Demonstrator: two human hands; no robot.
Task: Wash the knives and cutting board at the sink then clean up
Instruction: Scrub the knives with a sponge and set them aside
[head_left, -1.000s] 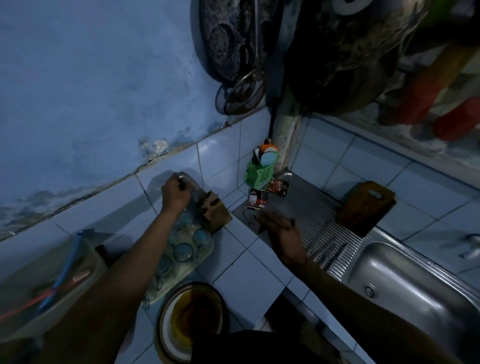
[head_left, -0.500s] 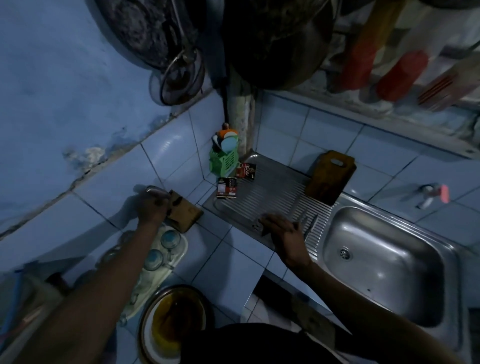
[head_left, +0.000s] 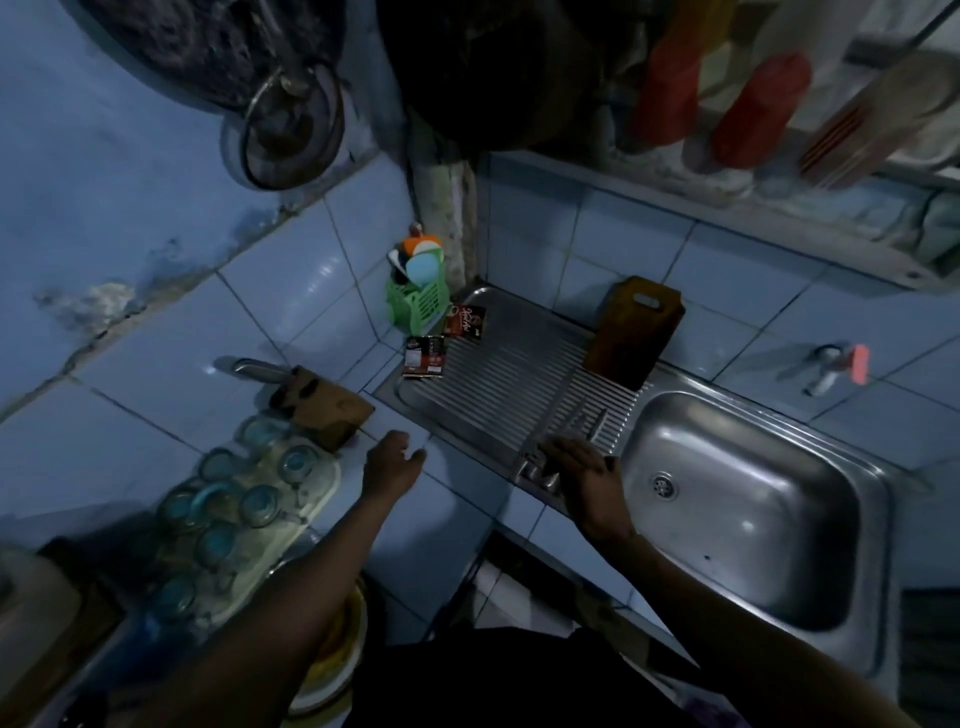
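Observation:
Several knives (head_left: 569, 415) lie side by side on the ribbed steel drainboard (head_left: 498, 384), blades pointing away from me. My right hand (head_left: 584, 467) rests flat on their handles at the drainboard's near edge, fingers fairly straight. A wooden knife block (head_left: 319, 408) lies on the tiled counter with one steel knife handle (head_left: 254, 370) sticking out of it toward the wall. My left hand (head_left: 392, 462) hovers open just right of the block and holds nothing. The brown cutting board (head_left: 634, 332) leans upright against the back wall. The sink basin (head_left: 753, 499) holds nothing.
A green caddy (head_left: 415, 304) with sponges stands in the corner, with two dark sachets (head_left: 441, 343) beside it. A tray of upturned glasses (head_left: 234, 499) sits at the left, a yellow bowl (head_left: 332, 654) below it. A tap (head_left: 826, 366) juts from the right wall. Pans hang overhead.
My left hand has let go of the knife handle in the block and moved right over the counter. My right hand has slid right onto the knife handles. The view has turned toward the sink.

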